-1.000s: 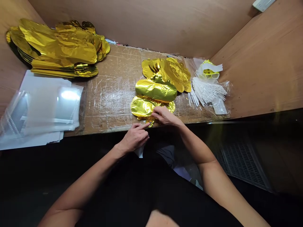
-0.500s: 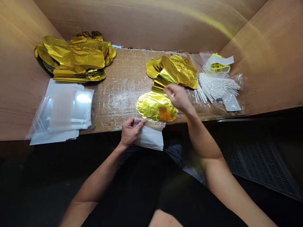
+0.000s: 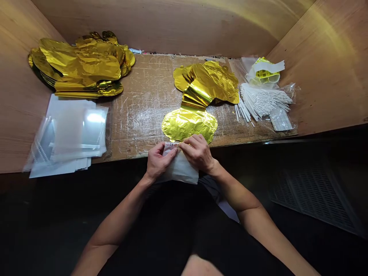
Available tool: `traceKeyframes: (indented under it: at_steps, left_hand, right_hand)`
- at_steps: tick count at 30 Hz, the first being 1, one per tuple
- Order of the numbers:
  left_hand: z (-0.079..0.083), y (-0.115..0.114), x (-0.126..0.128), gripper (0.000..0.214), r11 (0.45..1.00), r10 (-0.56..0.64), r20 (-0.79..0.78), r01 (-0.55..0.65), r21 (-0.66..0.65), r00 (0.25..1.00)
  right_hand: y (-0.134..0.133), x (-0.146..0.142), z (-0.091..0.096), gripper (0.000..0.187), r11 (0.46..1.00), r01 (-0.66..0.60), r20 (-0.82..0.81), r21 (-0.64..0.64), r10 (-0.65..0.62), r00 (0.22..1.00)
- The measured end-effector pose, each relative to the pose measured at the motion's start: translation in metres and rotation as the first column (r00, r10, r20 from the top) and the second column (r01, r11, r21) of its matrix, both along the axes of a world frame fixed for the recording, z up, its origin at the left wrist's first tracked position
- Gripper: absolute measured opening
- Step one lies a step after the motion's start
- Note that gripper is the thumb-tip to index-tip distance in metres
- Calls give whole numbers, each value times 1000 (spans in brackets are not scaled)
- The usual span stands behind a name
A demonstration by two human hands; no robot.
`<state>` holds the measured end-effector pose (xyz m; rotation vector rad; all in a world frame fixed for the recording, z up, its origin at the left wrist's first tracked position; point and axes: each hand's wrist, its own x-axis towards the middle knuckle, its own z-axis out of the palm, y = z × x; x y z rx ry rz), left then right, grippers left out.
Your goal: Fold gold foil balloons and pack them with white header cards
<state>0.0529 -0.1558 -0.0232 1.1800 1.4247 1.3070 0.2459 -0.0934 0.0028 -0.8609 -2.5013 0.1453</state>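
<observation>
Both hands are on one thing at the front edge of the wooden table [image 3: 143, 111]: a white packet [image 3: 181, 172] that hangs off that edge over the person's dark lap. A printed strip runs along its top, with small red and dark marks. One pair looks like a CE sign, and the rest is too small to read. The left hand [image 3: 156, 161] pinches the packet's top left corner, thumb under and fingers on top. The right hand [image 3: 197, 152] is curled over the top edge just beside it, fingertips pressing the strip, so both hands grasp the packet and nearly touch. Just behind the packet's top edge lies a flat gold foil balloon [image 3: 188, 123], crinkled and shiny, its near rim meeting the right fingertips. Behind that, a fanned heap of gold foil pieces [image 3: 212, 80] overlaps its far end. At the back left corner is a bigger stack of gold foil shapes [image 3: 83, 65], and in front of it a pile of clear plastic sleeves [image 3: 69, 134] sits on white sheets. On the right, a clear bag holds a bundle of thin white sticks [image 3: 261, 102], a few poking out of its open end toward the foil heap. Behind it is a yellow-and-white item [image 3: 264, 73] wrapped in clear film, its print unreadable. Wooden walls close in the left, back and right sides.
</observation>
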Motion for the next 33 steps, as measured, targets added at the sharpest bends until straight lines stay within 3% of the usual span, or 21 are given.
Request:
traceKeyframes:
  at_steps: [3,9,12,15,18,20,22,25,27,30,33]
  left_hand:
    - [-2,-2,2,29,1000,-18,-3,18,1,1000]
    - [-5,-6,-2,23,999,-27,-159,31,25,987]
    - [-8,-4,-4,13,967,-165,-331,219,133,929]
    - [-14,0,0,7,847,-302,-560,487,215,772]
    - [-21,3,6,15,777,-328,-709,606,174,624]
    - [-24,4,8,18,765,-324,-754,628,146,571]
    - [-26,4,8,19,761,-307,-772,631,151,556]
    - [-27,4,6,17,758,-278,-766,623,195,579]
    - [-28,4,5,16,748,-275,-763,629,212,584]
    - [-28,4,5,19,731,-270,-776,646,220,570]
    - [-27,4,6,22,740,-266,-780,638,211,567]
  right_hand:
    - [-7,-1,-3,21,999,5,6,-31,-4,1000]
    - [-6,4,1,20,956,59,-155,-287,-107,982]
    - [15,14,7,18,884,127,-217,-450,-246,945]
    - [40,18,11,17,803,165,-73,-572,-250,965]
    - [54,12,12,22,825,264,212,-500,-179,961]
    - [55,8,13,25,859,380,363,-343,-252,897]
    - [55,7,13,28,878,431,388,-211,-329,861]
    - [58,13,8,27,934,259,324,-247,-172,930]
    - [64,16,2,24,938,124,291,-325,-25,956]
    - [75,19,-5,28,910,91,253,-405,16,967]
    - [86,20,-3,35,844,58,162,-533,34,986]
